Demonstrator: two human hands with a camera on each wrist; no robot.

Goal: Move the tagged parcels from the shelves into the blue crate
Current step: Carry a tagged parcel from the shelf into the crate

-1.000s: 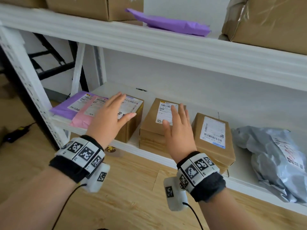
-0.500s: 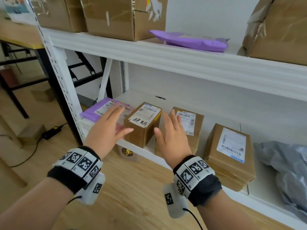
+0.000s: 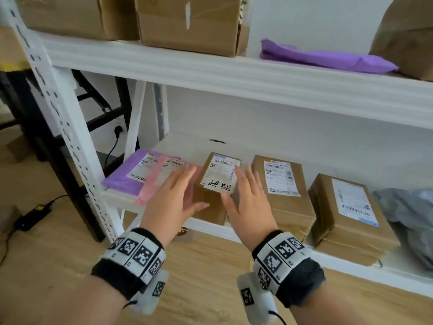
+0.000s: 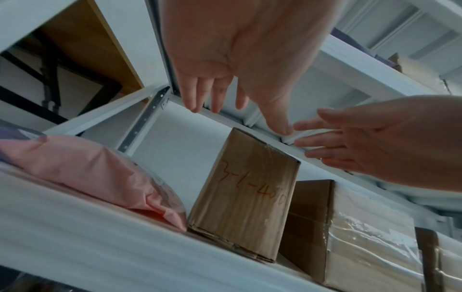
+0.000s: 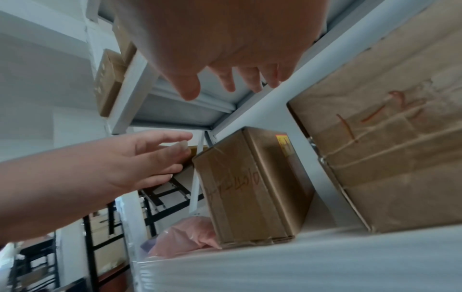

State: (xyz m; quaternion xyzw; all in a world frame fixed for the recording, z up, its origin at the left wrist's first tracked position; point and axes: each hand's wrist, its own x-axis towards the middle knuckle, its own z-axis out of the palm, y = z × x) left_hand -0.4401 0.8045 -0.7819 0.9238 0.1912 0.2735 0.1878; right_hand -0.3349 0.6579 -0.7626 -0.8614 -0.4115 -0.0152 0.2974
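Observation:
A small brown parcel [image 3: 219, 181] with a handwritten white tag stands at the front of the lower shelf [image 3: 210, 225]; red writing shows on its front face [image 4: 246, 197] [image 5: 252, 187]. My left hand [image 3: 175, 198] is open just left of it, fingers straight over the pink mailer [image 3: 164, 181]. My right hand [image 3: 246, 198] is open just right of it, fingers straight. Neither hand plainly touches the box. The blue crate is out of view.
Two more brown boxes [image 3: 281, 188] [image 3: 349, 214] and a grey bag [image 3: 407, 219] lie to the right on the same shelf. A purple mailer [image 3: 126, 174] lies under the pink one. Large cartons [image 3: 187, 22] and another purple mailer [image 3: 325, 57] sit on the upper shelf.
Both hands have moved left from the other boxes and now flank the tagged box, closer to its sides. The view has shifted left and up.

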